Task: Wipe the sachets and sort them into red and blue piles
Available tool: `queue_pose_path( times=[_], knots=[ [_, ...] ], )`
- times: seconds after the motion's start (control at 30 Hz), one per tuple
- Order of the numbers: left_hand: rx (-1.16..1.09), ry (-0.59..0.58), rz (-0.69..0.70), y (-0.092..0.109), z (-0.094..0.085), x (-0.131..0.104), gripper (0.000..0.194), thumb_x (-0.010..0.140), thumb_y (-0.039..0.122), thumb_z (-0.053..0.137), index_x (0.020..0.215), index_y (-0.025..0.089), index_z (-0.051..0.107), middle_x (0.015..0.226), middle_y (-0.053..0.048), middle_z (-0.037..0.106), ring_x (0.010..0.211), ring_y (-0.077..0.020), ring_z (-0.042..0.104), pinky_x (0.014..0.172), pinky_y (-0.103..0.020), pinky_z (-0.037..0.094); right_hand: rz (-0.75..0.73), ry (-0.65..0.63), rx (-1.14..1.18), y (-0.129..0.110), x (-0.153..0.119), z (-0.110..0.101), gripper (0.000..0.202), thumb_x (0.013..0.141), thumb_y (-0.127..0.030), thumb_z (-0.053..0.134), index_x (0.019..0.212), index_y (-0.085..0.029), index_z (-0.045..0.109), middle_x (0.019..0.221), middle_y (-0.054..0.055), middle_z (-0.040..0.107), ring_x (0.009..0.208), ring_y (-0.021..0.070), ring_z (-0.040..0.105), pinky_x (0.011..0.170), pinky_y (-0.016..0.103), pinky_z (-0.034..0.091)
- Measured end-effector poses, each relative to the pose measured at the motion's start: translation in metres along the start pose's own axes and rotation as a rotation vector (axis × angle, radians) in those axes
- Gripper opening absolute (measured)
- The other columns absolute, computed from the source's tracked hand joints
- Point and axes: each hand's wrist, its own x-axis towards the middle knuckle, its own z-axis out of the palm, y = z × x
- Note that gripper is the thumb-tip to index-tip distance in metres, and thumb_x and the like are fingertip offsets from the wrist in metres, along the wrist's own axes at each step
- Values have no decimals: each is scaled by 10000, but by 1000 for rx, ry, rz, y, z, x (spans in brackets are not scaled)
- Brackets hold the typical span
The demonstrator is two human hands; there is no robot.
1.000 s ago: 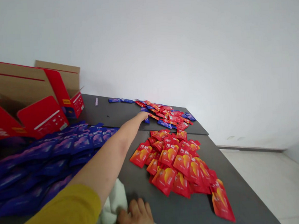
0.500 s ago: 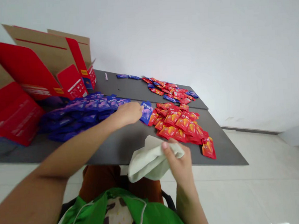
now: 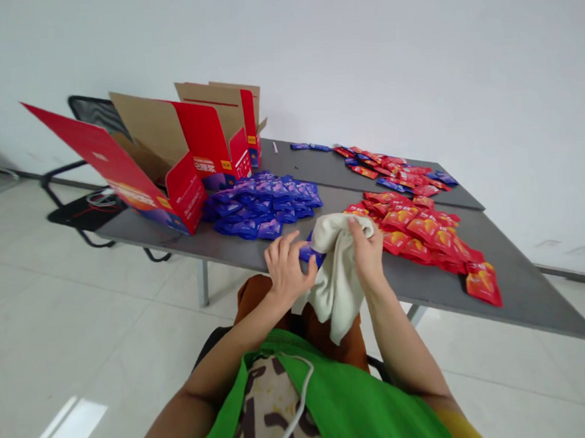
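My right hand (image 3: 367,252) grips a cream-white cloth (image 3: 337,276), which hangs down in folds in front of the table's near edge. My left hand (image 3: 286,267) is just left of the cloth, with thumb and fingers on a small blue packet (image 3: 309,251). The cloth covers part of that packet. Beyond my left hand lies a heap of blue packets (image 3: 266,204). A heap of red and orange packets (image 3: 423,230) spreads out to the right of my right hand.
Open red cardboard boxes (image 3: 186,193) stand at the left of the grey table (image 3: 523,296). Mixed red and blue packets (image 3: 394,172) lie farther back, near the wall. A single red packet (image 3: 482,284) sits near the front edge. A black chair (image 3: 86,210) stands at the left.
My left hand has drawn back from beside the red heap to the cloth, bringing a blue packet along. The cloth is raised and hangs more upright. The view has swung left.
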Motion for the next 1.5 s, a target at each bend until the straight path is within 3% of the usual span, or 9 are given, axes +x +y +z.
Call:
queue_pose_path(
  times=[0.13,0.23,0.33,0.57,0.7,0.97,1.17,1.3,1.5],
  knots=[
    [-23,-30,192,-10,21,-25,225,812,288,518,988,219,640,1012,-68,686,900,-241,563,767,-415,343,-174,-213,-508,12,-15,7,358,881,-495,509,879,-189,694,915,57,476,1003,235,395,926,407,309],
    [60,7,188,-15,36,-30,144,802,262,512,818,219,649,814,-54,681,757,-225,537,696,-414,298,-199,-397,-736,17,-33,14,338,899,-462,488,1116,-267,659,1076,86,447,1060,262,374,911,396,316],
    [95,62,195,-15,42,-29,140,792,269,515,715,211,617,719,-47,658,708,-216,524,683,-412,284,-238,-489,-883,17,-43,18,337,883,-441,497,1147,-280,632,1132,102,450,1056,280,393,862,386,326],
    [33,87,199,-16,44,-29,151,815,263,502,815,200,639,819,-55,696,883,-230,599,766,-407,308,-109,-683,-1125,12,0,41,278,917,-321,394,1021,-217,630,982,106,648,962,277,568,863,448,326],
    [8,68,141,-17,45,-30,190,824,259,485,888,179,645,845,-83,696,901,-243,607,772,-413,310,31,-765,-1129,3,42,44,315,903,-254,408,1163,-201,579,1025,122,693,949,261,630,836,380,391],
    [-23,123,175,-21,48,-32,145,813,226,475,803,192,616,777,-60,678,718,-201,571,687,-388,291,8,-1148,-621,-47,70,-21,198,839,-325,550,974,-205,631,919,-2,704,828,157,634,705,212,438],
    [-3,178,177,-20,48,-31,191,800,246,454,619,212,506,615,-50,582,622,-186,490,642,-373,256,-35,-904,-1029,-22,11,21,328,796,-461,585,1014,-216,574,867,68,696,796,245,654,648,285,431],
    [17,208,169,-18,46,-29,205,792,247,455,589,218,469,577,-38,551,601,-182,460,637,-375,247,-66,-766,-1110,1,-19,48,277,857,-381,502,1088,-229,495,844,64,688,777,248,668,660,302,450],
    [13,178,149,-16,45,-28,130,789,237,483,689,209,560,625,-45,588,637,-195,485,647,-377,255,21,-534,-1227,13,20,72,284,907,-317,450,1128,-139,471,964,165,684,909,275,661,748,328,472]
  ],
)
